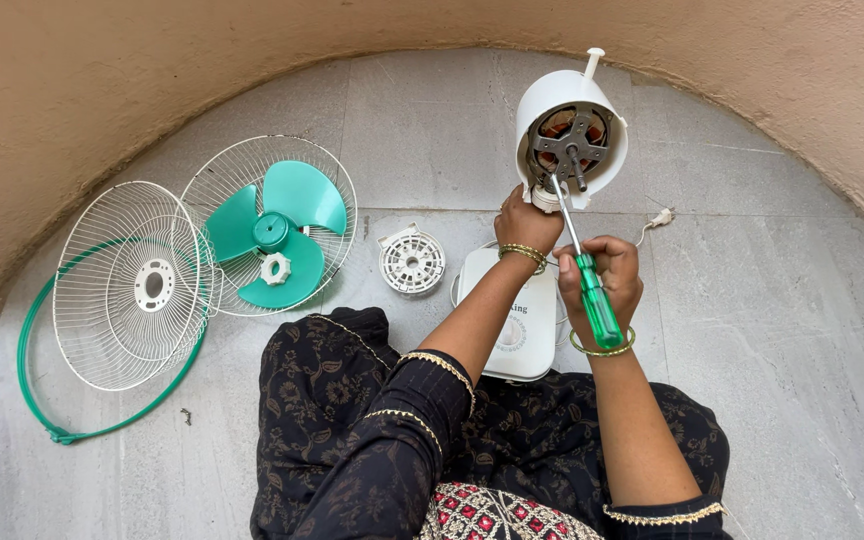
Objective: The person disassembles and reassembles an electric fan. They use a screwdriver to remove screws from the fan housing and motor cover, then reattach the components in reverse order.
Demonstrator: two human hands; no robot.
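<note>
A white fan motor housing [555,100] stands upright on a white base [522,340], its copper windings and shaft exposed toward me. My left hand [527,222] grips the neck just under the housing. My right hand [602,272] is closed around the green handle of a screwdriver [594,300]; its metal tip reaches up to the lower left rim of the motor face.
On the grey stone floor to the left lie a green fan blade [277,232] on one wire guard [337,190], a second wire guard [132,285], a green rim ring [32,345], a white round cover [412,262] and small screws [186,413]. A tan wall curves behind.
</note>
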